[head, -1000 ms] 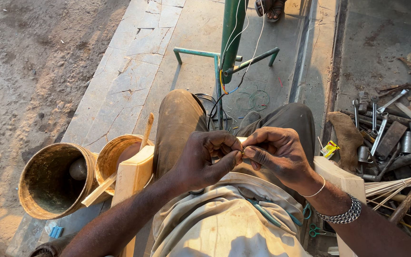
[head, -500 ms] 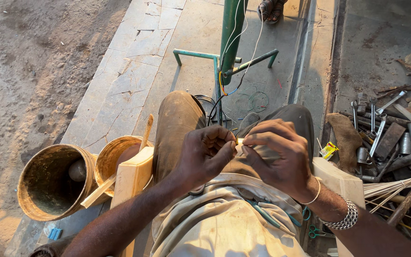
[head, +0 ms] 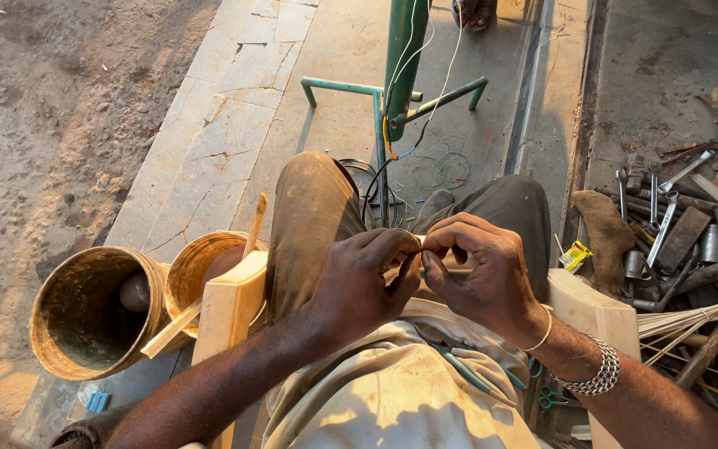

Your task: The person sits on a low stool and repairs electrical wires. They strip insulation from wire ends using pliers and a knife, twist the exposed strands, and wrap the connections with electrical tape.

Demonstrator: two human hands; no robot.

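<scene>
Since a second ago your hands have drifted slightly toward 3 o'clock over your lap. Your left hand [head: 367,283] and right hand [head: 484,278] now meet fingertip to fingertip, fingers closed on a small pale piece [head: 420,242] between them, so the fine handling goes on. At 9 o'clock, a tipped bucket [head: 93,312] holds a dark rounded lump; the upright bucket [head: 201,266] beside it holds wooden sticks.

Left hand [head: 363,283] and right hand [head: 479,270] pinch a small pale piece [head: 420,242] together above lap; buckets [head: 97,312] left, spanners [head: 662,220] right.
</scene>
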